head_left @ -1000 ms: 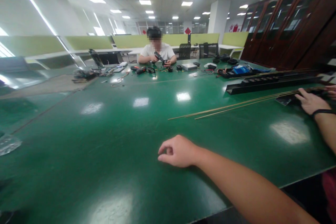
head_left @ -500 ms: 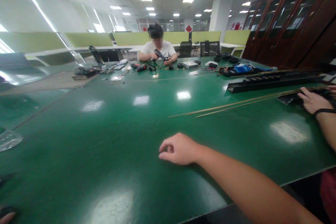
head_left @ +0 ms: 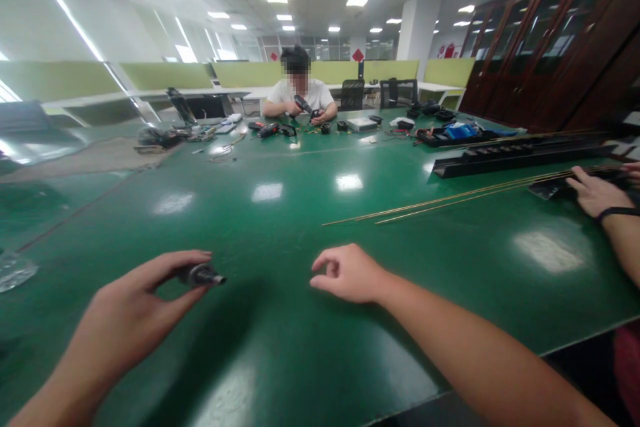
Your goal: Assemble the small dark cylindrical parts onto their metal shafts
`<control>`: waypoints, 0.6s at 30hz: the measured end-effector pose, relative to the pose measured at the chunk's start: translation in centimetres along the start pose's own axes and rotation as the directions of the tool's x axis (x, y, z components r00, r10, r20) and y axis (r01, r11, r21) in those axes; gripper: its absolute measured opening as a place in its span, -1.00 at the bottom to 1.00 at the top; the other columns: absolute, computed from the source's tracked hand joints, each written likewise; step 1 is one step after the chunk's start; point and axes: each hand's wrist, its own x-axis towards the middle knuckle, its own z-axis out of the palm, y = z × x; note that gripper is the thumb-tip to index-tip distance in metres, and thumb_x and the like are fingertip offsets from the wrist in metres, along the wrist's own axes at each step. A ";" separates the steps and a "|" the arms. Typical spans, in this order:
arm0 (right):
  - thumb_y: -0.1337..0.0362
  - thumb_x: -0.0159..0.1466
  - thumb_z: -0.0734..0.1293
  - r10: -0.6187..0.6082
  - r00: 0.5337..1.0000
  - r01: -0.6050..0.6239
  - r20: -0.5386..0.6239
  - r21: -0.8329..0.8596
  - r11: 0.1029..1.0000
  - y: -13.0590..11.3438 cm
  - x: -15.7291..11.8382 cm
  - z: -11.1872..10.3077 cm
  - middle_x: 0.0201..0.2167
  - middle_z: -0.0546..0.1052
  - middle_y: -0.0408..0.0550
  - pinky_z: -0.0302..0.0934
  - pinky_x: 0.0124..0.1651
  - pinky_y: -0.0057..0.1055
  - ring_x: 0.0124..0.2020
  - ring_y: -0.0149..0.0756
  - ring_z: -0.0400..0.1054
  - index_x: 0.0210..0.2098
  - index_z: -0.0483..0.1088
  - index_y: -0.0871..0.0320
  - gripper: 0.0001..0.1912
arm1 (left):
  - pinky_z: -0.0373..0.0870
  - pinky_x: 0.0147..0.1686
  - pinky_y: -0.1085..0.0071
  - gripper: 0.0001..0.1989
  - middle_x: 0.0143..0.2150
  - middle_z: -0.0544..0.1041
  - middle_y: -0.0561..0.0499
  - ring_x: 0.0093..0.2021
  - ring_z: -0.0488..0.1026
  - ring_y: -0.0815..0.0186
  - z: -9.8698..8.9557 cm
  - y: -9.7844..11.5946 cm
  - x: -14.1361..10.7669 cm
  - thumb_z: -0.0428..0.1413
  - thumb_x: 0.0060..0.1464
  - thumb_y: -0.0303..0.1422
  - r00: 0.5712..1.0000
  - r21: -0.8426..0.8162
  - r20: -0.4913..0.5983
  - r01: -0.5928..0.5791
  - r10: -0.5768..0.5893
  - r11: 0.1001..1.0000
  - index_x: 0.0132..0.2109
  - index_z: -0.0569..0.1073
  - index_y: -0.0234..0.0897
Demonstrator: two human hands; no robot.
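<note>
My left hand [head_left: 135, 310] is raised over the green table [head_left: 280, 347] at the lower left. Its thumb and fingers grip a dark, round tool part [head_left: 200, 275] with a narrow metal tip pointing right; the rest of it is hidden by the hand. Right of it, my right hand [head_left: 353, 273] rests on or just above the table with curled fingers. Thumb and index finger nearly meet around a small dark gap, and whether anything is between them cannot be made out. Thin brass-coloured rods [head_left: 430, 205] lie beyond my right hand.
At the right, another person's hand [head_left: 595, 193] touches the rods beside a black channel [head_left: 520, 159]. Across the table a person in a white shirt [head_left: 323, 95] holds a tool. Power tools [head_left: 270, 129], a tray of parts [head_left: 430, 139] and clear plastic [head_left: 17, 271] also lie there.
My left hand has come in from the lower left corner, holding the dark tool part. My right hand has shifted slightly right and away from me. The rods look unmoved.
</note>
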 end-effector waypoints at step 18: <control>0.42 0.06 0.43 -0.071 0.982 0.076 -0.173 0.021 0.997 1.4 0.8 0.3 -0.33 0.48 -0.13 0.25 -0.29 -0.45 -0.35 -0.36 0.37 -0.21 0.48 0.14 -0.73 | 0.41 -0.07 0.42 -0.70 -0.08 0.55 0.04 -0.11 0.50 0.32 10.1 6.7 2.8 0.22 0.12 -0.32 0.888 -0.450 0.123 -0.347 0.442 0.823 0.02 0.49 -0.11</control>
